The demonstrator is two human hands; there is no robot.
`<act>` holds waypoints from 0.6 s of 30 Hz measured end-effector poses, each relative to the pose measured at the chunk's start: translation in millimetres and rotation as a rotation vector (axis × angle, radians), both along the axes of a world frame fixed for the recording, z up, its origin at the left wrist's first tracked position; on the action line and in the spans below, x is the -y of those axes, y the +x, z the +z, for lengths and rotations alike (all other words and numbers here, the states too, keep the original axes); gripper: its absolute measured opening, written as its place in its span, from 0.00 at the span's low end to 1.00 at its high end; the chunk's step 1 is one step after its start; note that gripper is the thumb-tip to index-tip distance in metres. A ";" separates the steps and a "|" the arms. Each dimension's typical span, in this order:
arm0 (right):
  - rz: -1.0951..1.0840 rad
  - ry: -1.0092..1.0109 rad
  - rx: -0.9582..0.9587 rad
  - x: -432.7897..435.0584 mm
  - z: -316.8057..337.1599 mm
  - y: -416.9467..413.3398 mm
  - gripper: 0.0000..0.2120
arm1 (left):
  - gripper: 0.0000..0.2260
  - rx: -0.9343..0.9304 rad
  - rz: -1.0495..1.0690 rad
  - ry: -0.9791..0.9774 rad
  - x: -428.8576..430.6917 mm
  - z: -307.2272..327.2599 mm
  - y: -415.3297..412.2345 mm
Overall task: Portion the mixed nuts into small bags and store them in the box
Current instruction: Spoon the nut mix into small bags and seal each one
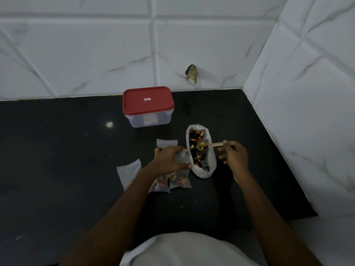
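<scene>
Left of the big nut bag (201, 172), filled small bags (179, 181) lie unstored; the box (148, 120) behind it is lidded. The right hand (235, 156) pinches a loaded spoon (217, 144) over it, and the left hand (169, 159) grips another small bag (181, 157) beside it. The counter (57, 150) runs widest leftward.

Black countertop (57, 150) with small glare spot (109, 124). White marble-look tiled back wall (76, 54), matching side wall (307, 93) at right. Brownish chipped patch (191, 73) low on back wall.
</scene>
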State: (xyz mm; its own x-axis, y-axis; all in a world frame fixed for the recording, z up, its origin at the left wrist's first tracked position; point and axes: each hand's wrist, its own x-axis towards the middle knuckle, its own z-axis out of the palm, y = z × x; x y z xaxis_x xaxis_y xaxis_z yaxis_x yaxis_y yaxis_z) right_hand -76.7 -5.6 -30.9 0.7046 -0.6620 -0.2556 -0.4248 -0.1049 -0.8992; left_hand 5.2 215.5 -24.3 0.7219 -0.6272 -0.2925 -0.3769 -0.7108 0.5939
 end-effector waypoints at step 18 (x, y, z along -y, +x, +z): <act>-0.053 -0.567 -0.084 -10.2 -2.8 33.3 0.12 | 0.33 -0.054 0.199 -0.086 23.1 -14.3 41.8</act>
